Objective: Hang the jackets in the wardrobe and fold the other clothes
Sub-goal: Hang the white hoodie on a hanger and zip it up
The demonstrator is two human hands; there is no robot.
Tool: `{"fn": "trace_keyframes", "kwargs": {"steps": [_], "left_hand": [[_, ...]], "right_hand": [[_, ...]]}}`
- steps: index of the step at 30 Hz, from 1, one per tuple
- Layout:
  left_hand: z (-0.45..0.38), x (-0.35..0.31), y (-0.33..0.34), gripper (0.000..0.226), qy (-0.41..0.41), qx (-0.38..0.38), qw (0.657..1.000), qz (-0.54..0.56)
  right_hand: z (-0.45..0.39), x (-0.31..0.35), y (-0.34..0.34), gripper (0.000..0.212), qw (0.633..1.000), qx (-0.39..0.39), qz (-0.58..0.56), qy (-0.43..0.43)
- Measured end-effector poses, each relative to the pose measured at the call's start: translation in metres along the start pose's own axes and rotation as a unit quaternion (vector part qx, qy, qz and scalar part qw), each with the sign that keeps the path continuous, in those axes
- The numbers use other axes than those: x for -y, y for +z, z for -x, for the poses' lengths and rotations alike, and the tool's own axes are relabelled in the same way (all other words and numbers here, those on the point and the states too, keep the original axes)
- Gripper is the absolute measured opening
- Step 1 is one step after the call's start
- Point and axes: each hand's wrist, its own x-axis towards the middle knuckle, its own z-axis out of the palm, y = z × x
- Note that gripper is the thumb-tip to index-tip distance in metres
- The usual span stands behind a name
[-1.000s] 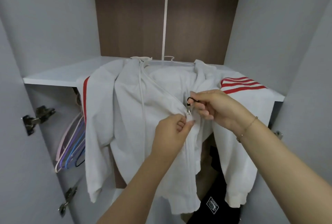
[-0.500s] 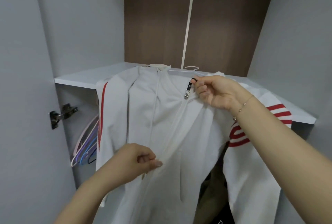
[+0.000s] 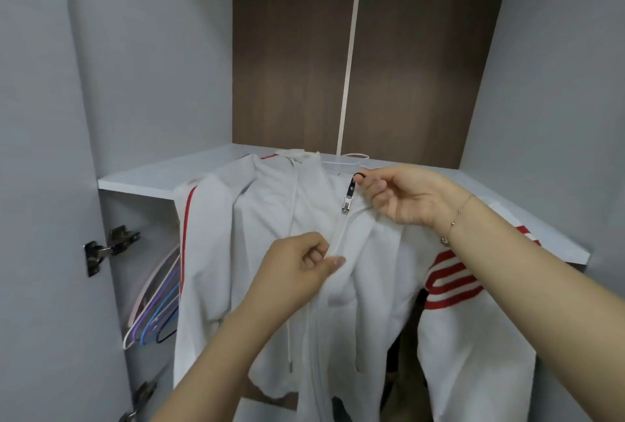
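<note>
Compared with half a second ago, the left hand (image 3: 301, 266) is sitting higher on the zipper track, closer to the slider. It is pinching the closed track between thumb and forefinger; the right hand (image 3: 402, 196) is pinching the zipper pull (image 3: 350, 193) near the collar. The white jacket (image 3: 263, 252) is hanging over the shelf (image 3: 145, 178) edge at 12 o'clock (its hanger is lying on the shelf behind). Spare hangers (image 3: 155, 306) are hanging at 9 o'clock. Likely risk: the loose collar fabric is bunching beside the slider and may catch in its teeth, jamming the final stretch of travel.
</note>
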Motion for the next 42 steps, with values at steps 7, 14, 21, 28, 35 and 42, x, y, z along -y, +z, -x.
{"fn": "trace_keyframes", "kwargs": {"steps": [7, 14, 21, 28, 35, 42], "left_hand": [[0.028, 0.007, -0.028, 0.034, -0.057, 0.107, 0.992, -0.038], [-0.034, -0.033, -0.014, 0.024, 0.020, -0.059, 0.996, -0.066], [-0.079, -0.041, 0.003, 0.029, 0.019, -0.039, 0.978, -0.204], [-0.078, -0.037, 0.001, 0.036, 0.017, -0.030, 0.987, -0.154], [-0.071, -0.023, -0.001, 0.029, -0.005, -0.030, 0.997, -0.077], [-0.064, -0.020, 0.001, 0.025, 0.015, -0.048, 0.997, -0.058]], "right_hand": [[-0.029, 0.033, -0.007, 0.024, 0.994, -0.058, -0.068, -0.070], [-0.052, 0.016, -0.019, 0.027, 0.991, -0.046, -0.051, -0.115], [-0.047, 0.035, -0.030, 0.022, 0.995, -0.039, -0.085, -0.035], [-0.064, 0.074, -0.022, 0.026, 0.998, -0.055, 0.016, -0.016], [-0.094, 0.073, -0.057, 0.027, 0.760, -0.222, 0.606, -0.077], [-0.100, 0.062, -0.056, 0.041, 0.773, -0.200, 0.602, -0.002]]}}
